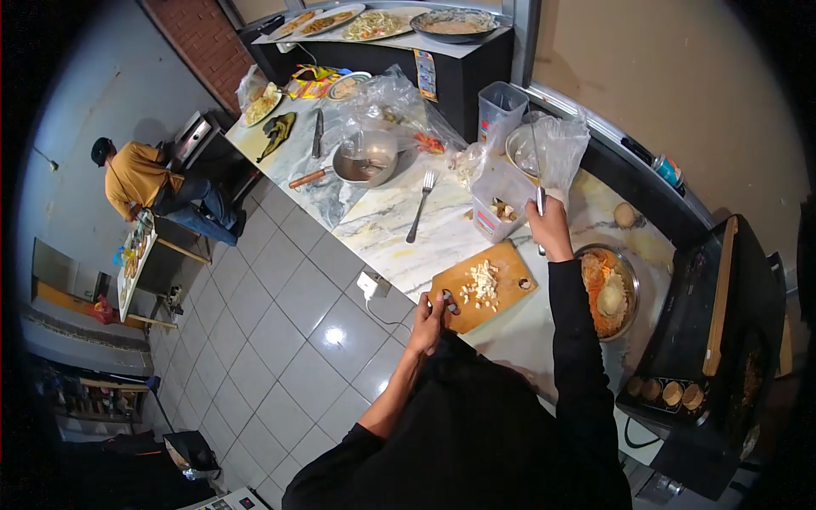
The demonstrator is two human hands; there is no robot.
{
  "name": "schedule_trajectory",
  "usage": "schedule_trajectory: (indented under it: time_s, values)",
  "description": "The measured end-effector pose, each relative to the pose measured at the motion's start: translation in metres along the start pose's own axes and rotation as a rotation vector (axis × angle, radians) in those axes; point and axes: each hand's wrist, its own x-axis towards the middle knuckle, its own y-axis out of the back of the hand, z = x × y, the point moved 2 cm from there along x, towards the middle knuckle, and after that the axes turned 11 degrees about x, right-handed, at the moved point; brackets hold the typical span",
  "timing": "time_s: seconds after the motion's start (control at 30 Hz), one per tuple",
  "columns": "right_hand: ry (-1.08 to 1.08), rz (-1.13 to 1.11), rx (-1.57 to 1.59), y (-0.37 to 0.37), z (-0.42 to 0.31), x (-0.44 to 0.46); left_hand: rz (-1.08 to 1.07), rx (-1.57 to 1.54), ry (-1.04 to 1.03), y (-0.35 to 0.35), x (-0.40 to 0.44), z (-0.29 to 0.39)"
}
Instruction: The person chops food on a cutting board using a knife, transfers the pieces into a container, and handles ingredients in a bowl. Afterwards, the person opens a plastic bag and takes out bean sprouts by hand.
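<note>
The right hand (552,228), right of centre in the frame, is closed around the handle of a knife (534,149), blade pointing towards the top. The left hand (427,321), at lower centre, is partly curled at the left edge of a wooden cutting board (510,265); I cannot tell how firmly it grips. Chopped pale pieces (482,285) lie on the board, which rests on the marbled bench (382,229).

Labelling, as observed: the clear plastic container (510,183) just above the board bears a blue and red label (486,223); a second container (507,102), above it, is similarly marked. At upper centre, a printed sheet (425,75) hangs on a black counter (365,72). A red and yellow packet (310,87) lies at upper left of centre, and a blue can (668,171) sits at upper right. From my position, all lettering is too small to read.
</note>
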Motion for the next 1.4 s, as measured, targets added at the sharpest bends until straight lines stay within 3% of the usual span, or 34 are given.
schedule_trajectory:
  time_s: [0.33, 0.67, 0.73, 0.83, 1.0, 1.4]
  values:
    - [-0.169, -0.04, 0.306, 0.0, -0.008, -0.029, 0.027, 0.077, -0.067, 0.07, -0.035, 0.009]
    - [-0.188, -0.074, 0.339, 0.005, -0.006, -0.049, 0.332, -0.017, -0.125, 0.146, -0.069, 0.051]
    - [-0.184, -0.109, 0.379, 0.005, -0.011, -0.059, 0.431, -0.036, -0.189, 0.151, -0.067, 0.072]
    - [-0.211, -0.117, 0.41, 0.003, -0.017, -0.077, 0.4, -0.023, -0.318, 0.157, -0.057, 0.103]
    - [-0.265, -0.164, 0.51, 0.001, -0.019, -0.102, 0.438, -0.018, -0.381, 0.131, -0.028, 0.142]
    - [-0.111, -0.227, 0.35, 0.075, -0.051, -0.119, 0.168, -0.095, -0.442, 0.027, 0.037, 0.167]
